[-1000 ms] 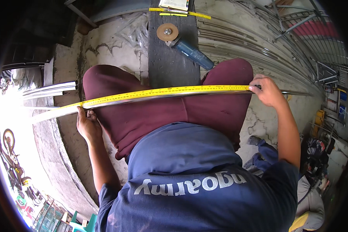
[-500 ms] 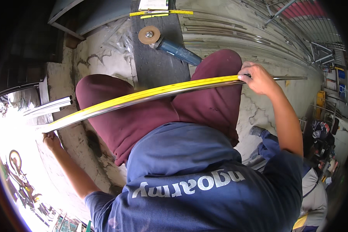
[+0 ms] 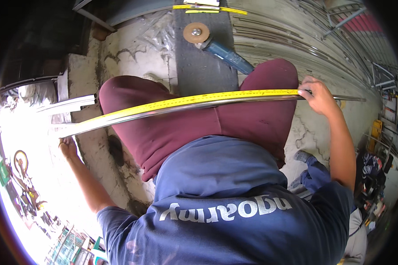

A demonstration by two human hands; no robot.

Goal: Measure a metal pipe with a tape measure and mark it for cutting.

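A shiny metal tube point(image 3: 351, 99) lies crosswise over my thighs, and a yellow tape measure blade point(image 3: 199, 98) is stretched along its far side. With thumb and fingers closed, my right hand point(image 3: 316, 95) pinches the blade against the tube beyond my right knee. Some of the tube sticks out to the right past that hand. My left hand point(image 3: 67, 148) is closed at the left end of the tube, where strong glare washes out the tips of tube and tape.
An angle grinder point(image 3: 227, 55) with a brown disc rests on a dark plank point(image 3: 203, 79) ahead. Several long metal rods point(image 3: 278, 39) lie on the floor at the far right. Metal profiles point(image 3: 73, 104) stand out at the left. Another person's leg point(image 3: 316, 176) is behind my right arm.
The whole scene has shifted to the right in the picture as the view turned. Both hands keep their hold on the tube and the tape.
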